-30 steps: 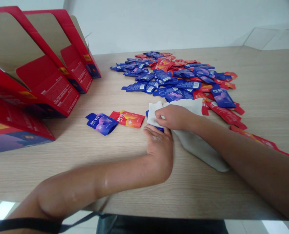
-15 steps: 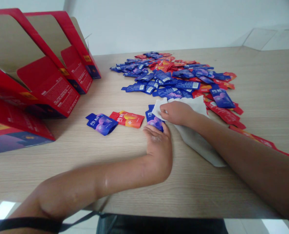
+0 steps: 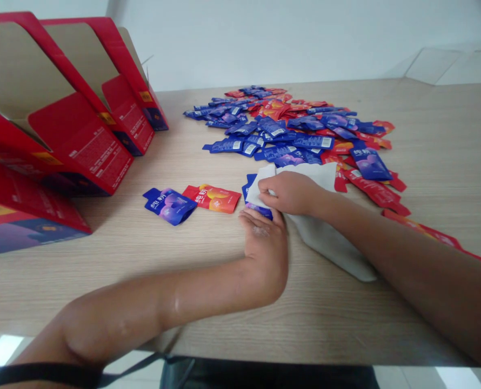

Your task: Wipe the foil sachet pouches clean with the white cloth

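Observation:
A blue pouch [image 3: 249, 182] lies on the wood-grain table, partly covered by a white cloth [image 3: 317, 227]. The fingertips of my left hand [image 3: 265, 229] press on the pouch's near end. Clenched round a bunched part of the cloth, my right hand [image 3: 291, 192] rests over the pouch, and the rest of the cloth trails under my right forearm. To the left, another blue pouch [image 3: 169, 205] touches a red pouch [image 3: 218, 199]; both lie flat.
Several red and blue pouches [image 3: 281, 127] form a heap behind my hands, some trailing to the right. Open red boxes [image 3: 90, 146] stand along the left side. A clear sheet [image 3: 433, 65] leans by the wall. The table's front edge [image 3: 305, 361] is near.
My right hand has moved slightly left and toward me with the cloth, which now covers more of the pouch. My left hand has hardly moved.

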Demonstrator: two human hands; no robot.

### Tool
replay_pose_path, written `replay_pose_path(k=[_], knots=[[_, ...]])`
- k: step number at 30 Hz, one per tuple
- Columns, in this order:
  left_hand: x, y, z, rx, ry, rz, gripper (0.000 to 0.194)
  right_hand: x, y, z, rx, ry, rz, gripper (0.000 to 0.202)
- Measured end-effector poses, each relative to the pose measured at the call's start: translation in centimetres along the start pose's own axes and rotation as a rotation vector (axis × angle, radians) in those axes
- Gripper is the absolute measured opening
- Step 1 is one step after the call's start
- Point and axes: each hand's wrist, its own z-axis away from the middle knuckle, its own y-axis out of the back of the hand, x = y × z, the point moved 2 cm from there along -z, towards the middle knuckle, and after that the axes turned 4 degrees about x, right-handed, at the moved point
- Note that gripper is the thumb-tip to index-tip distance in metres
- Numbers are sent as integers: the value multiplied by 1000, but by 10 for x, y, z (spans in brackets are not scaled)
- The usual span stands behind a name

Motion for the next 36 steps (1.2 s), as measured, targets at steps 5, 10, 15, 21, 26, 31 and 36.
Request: replay_pose_path(k=[5, 10, 15, 21, 26, 31, 36], knots=[[1, 0, 1, 10, -2, -11, 51, 4, -8, -2, -82, -26, -13, 32], [1, -3, 1, -3, -24, -30, 53, 15, -9, -4, -59, -106, 62, 33], [1, -2, 1, 15, -20, -23, 53, 25, -12, -6, -54, -214, 124, 36], [0, -2, 1, 13, -21, -32, 53, 23, -4, -5, 24, -158, 72, 33], [0, 1, 0, -10, -30, -28, 50, 7, 3, -1, 22, 27, -28, 31], [0, 1, 0, -21, -25, -58, 48, 0, -4, 0, -101, 34, -28, 31], [0, -1, -1, -23, -29, -103, 50, 3, -6, -1, -91, -13, -4, 32]])
